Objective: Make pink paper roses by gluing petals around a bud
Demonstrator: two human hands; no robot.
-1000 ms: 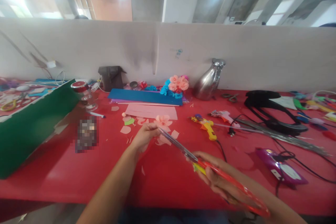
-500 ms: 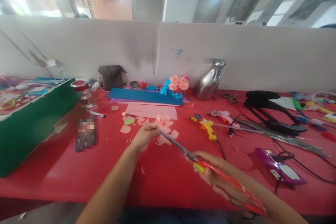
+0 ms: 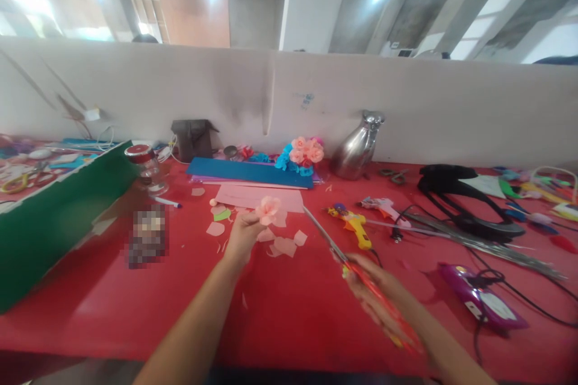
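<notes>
Pinched in my left hand [image 3: 244, 234] is a pink paper flower [image 3: 268, 210], its petals facing up and toward the far side. My right hand [image 3: 372, 286] grips red-handled scissors [image 3: 332, 242]. Their blades look closed and point up and left, apart from the flower. Cut pink paper petals [image 3: 284, 245] lie on the red table under and beside the flower. Behind it is a pink paper sheet [image 3: 239, 198]. A bunch of pink and blue paper flowers [image 3: 307, 151] sits farther back, by a blue sheet [image 3: 244, 172].
A yellow glue gun [image 3: 354, 222] and a pink one [image 3: 386, 210] lie right of centre with cords. A steel jug [image 3: 359, 147] stands by the partition. At left are a green board [image 3: 67, 234] and a glass jar [image 3: 147, 171]. A purple device [image 3: 481, 301] lies right.
The scissors' tips have moved right, away from the flower. My left hand has shifted slightly left with the flower, which now shows more fully.
</notes>
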